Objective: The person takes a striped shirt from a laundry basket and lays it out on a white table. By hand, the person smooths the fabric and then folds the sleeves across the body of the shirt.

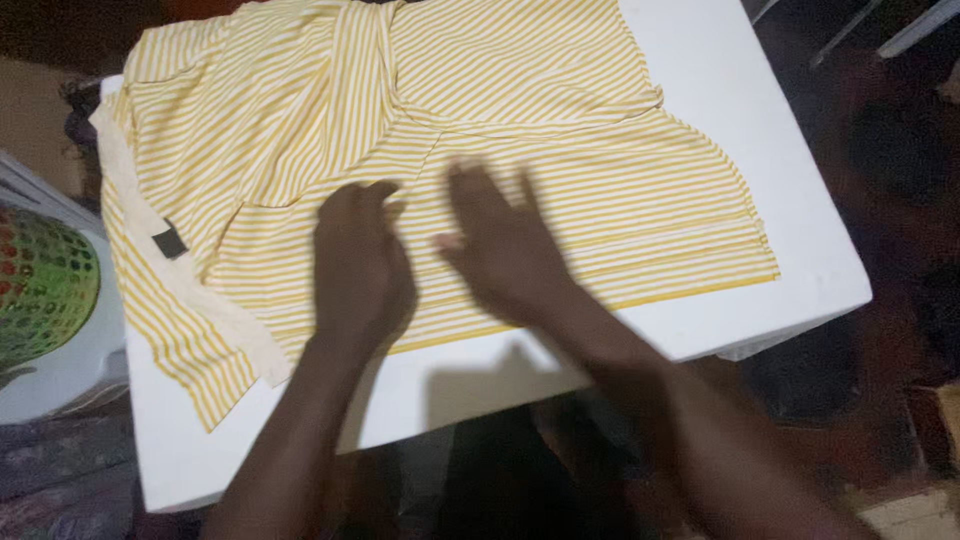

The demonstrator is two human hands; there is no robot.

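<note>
A yellow and white striped shirt (480, 150) lies spread over a white bench (740, 120), covering most of its top. The upper part already looks folded in, with a sleeve or side panel doubled over near the far edge, while the left side with the cream collar (190, 270) and a small dark label (169, 242) hangs loose toward the bench's left edge and seems yet to be folded. The hem runs straight along the right.

Both hands rest flat on the middle of the shirt, side by side. The left hand (358, 270) presses palm down with its fingers together and released, grasping nothing. The right hand (505, 245) is also flat with fingers spread and released; it is a little blurred. By the look of it, the cloth is being smoothed, and some wrinkles remain near the collar.

To the left, just beside the bench, stands a green mesh basket (40, 285) in a pale tub. The surroundings are dark, and nothing sits on the shirt itself.
</note>
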